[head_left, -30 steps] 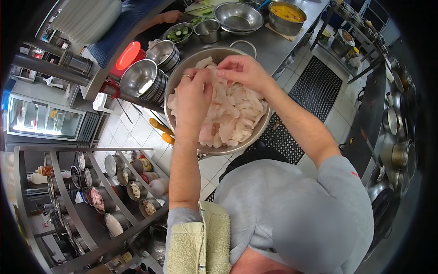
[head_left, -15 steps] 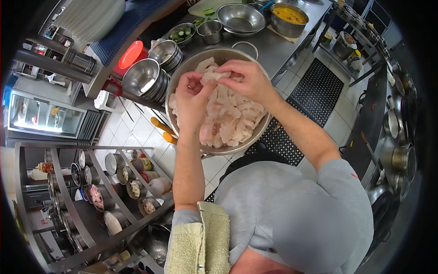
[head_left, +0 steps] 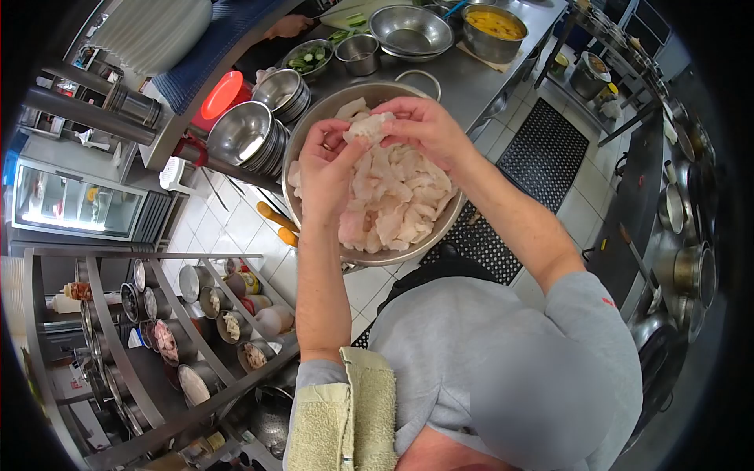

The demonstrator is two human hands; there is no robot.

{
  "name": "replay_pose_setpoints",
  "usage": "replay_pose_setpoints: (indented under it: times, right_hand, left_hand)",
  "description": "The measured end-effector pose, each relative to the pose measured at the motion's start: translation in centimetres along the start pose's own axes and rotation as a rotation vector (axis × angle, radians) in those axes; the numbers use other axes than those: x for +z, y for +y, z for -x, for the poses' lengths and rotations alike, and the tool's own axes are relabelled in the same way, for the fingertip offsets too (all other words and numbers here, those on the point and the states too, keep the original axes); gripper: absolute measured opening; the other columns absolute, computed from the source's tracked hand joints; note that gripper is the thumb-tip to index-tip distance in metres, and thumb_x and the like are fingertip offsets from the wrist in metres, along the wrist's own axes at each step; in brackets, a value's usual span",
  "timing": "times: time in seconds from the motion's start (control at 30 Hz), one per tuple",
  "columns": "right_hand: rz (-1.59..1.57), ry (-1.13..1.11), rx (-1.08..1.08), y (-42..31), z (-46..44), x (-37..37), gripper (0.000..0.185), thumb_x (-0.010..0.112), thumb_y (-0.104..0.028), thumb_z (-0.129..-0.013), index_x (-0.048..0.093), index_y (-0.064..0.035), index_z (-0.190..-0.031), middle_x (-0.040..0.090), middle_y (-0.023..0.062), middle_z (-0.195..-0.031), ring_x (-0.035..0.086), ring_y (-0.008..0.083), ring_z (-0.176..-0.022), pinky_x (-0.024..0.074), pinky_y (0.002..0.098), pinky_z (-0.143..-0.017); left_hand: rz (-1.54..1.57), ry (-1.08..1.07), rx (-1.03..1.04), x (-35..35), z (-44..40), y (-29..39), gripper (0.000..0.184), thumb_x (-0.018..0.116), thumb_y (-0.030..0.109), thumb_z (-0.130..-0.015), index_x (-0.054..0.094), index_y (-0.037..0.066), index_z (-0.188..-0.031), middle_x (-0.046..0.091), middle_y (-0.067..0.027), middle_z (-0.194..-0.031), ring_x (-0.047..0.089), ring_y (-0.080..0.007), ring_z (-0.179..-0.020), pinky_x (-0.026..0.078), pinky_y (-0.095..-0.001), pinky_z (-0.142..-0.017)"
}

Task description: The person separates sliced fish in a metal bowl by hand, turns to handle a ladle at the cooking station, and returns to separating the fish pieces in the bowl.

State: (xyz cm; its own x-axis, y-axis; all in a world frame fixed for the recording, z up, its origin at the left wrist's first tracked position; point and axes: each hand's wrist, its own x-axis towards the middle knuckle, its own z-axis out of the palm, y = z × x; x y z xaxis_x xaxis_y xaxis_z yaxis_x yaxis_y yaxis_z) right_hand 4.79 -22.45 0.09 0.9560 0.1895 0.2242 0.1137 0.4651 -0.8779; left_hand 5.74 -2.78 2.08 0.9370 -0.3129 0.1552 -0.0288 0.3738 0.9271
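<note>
Between my two hands is a piece of pale raw flesh (head_left: 369,129), probably white fish, pinched from both sides. My left hand (head_left: 324,157) has its thumb and fingers closed on the piece's left side. The fingertips of my right hand (head_left: 422,128) grip its right end. Both hands are above a wide metal pot (head_left: 450,228), heaped with similar whitish-pink raw pieces (head_left: 393,196). A loop handle (head_left: 420,76) stands out at the pot's far rim.
Stacked steel bowls (head_left: 239,133) stand left of the pot. Beyond are a small pot (head_left: 358,55), a bowl of cut green vegetables (head_left: 308,58), a wide steel bowl (head_left: 410,30) and a pot of yellow food (head_left: 495,25). Another person's hand (head_left: 289,26) shows near a cutting board. A shelf rack (head_left: 157,353) stands lower left.
The piece between my hands has turned and now shows a broader, bunched face. My right hand has shifted slightly. Another person's hand has come into view at the top.
</note>
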Motion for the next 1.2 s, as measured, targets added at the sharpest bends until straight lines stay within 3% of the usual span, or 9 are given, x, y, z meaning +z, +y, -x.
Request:
replay_pose_setpoints:
  times: [0.17,0.27,0.33,0.53,0.67,0.77,0.83,1.03,1.2]
  right_hand:
    - [-0.181,0.027,0.109,0.4,-0.1,-0.3,0.028,0.071,-0.011,-0.092,0.068,0.0016,-0.116,0.071,0.0103,-0.109,0.068,0.0148,-0.098,0.0561,0.0283,-0.080]
    - [-0.099,0.050,0.094,0.3,-0.6,-0.3,0.027,0.070,-0.010,-0.092,0.067,0.0019,-0.116,0.072,0.0097,-0.106,0.068,0.0145,-0.093,0.0560,0.0278,-0.078]
    - [0.268,0.078,-0.042,-0.1,-0.8,0.1,0.027,0.069,-0.009,-0.092,0.067,0.0019,-0.117,0.072,0.0087,-0.102,0.068,0.0137,-0.086,0.0551,0.0264,-0.075]
    - [0.058,0.017,0.101,-0.5,-1.9,-0.1,0.026,0.066,-0.008,-0.093,0.066,0.0013,-0.118,0.070,0.0056,-0.102,0.065,0.0102,-0.082,0.0542,0.0253,-0.073]
    - [0.241,0.028,0.055,-1.2,-3.1,0.1,0.029,0.064,-0.011,-0.094,0.065,0.0024,-0.119,0.071,0.0076,-0.098,0.066,0.0109,-0.078,0.0531,0.0238,-0.069]
    - [0.271,-0.017,0.128,-0.8,-4.8,-1.0,0.031,0.063,-0.009,-0.095,0.063,0.0014,-0.124,0.069,0.0069,-0.101,0.066,0.0124,-0.084,0.0548,0.0272,-0.073]
    - [1.133,0.032,-0.145,0.4,-5.3,-2.0,0.031,0.060,-0.009,-0.096,0.061,0.0001,-0.125,0.069,0.0121,-0.100,0.068,0.0233,-0.084,0.0556,0.0349,-0.077]
    - [1.288,-0.154,-0.273,0.0,-2.2,-2.6,0.030,0.064,-0.009,-0.090,0.064,-0.0041,-0.120,0.066,0.0195,-0.105,0.063,0.0394,-0.103,0.0520,0.0429,-0.089]
    - [1.347,-0.471,-0.372,0.0,2.3,4.2,0.025,0.070,-0.008,-0.084,0.066,-0.0066,-0.109,0.058,0.0161,-0.125,0.054,0.0360,-0.123,0.0447,0.0464,-0.103]
  left_hand:
    - [-0.080,-0.022,-0.055,-0.3,-0.4,0.0,0.028,0.065,-0.003,-0.092,0.055,0.000,-0.117,0.064,-0.0108,-0.111,0.063,-0.0174,-0.102,0.054,-0.0342,-0.093]
    - [-0.033,-0.028,-0.101,-0.4,-0.5,0.1,0.027,0.064,-0.002,-0.093,0.055,0.001,-0.118,0.064,-0.0097,-0.111,0.063,-0.0170,-0.102,0.053,-0.0340,-0.093]
    - [-0.020,-0.013,-0.105,-0.6,-0.6,-0.1,0.027,0.064,-0.001,-0.093,0.055,0.001,-0.118,0.064,-0.0093,-0.112,0.063,-0.0168,-0.103,0.053,-0.0340,-0.093]
    - [-0.013,0.017,-0.080,-1.2,-1.3,-0.2,0.029,0.066,0.000,-0.091,0.056,0.001,-0.118,0.064,-0.0088,-0.110,0.063,-0.0166,-0.100,0.053,-0.0334,-0.092]
    - [-0.216,0.110,-0.061,-1.1,-1.0,2.2,0.030,0.069,0.002,-0.088,0.059,0.000,-0.116,0.065,-0.0097,-0.110,0.064,-0.0164,-0.098,0.053,-0.0308,-0.089]
    - [-0.408,0.163,0.071,-2.5,-0.8,3.1,0.029,0.071,0.004,-0.087,0.063,-0.001,-0.115,0.066,-0.0098,-0.112,0.065,-0.0164,-0.098,0.053,-0.0288,-0.082]
    - [-0.549,0.191,0.064,-4.0,0.0,4.0,0.029,0.071,0.007,-0.087,0.065,-0.003,-0.114,0.067,-0.0096,-0.110,0.066,-0.0161,-0.094,0.053,-0.0281,-0.075]
    - [-1.056,0.184,-0.087,-8.3,3.6,5.4,0.027,0.070,0.009,-0.085,0.069,0.000,-0.110,0.068,-0.0137,-0.109,0.067,-0.0166,-0.084,0.054,-0.0302,-0.072]
    - [-0.928,0.108,-0.086,-9.5,3.7,3.6,0.041,0.072,0.010,-0.084,0.065,0.000,-0.122,0.068,-0.0114,-0.107,0.063,-0.0155,-0.087,0.054,-0.0300,-0.075]
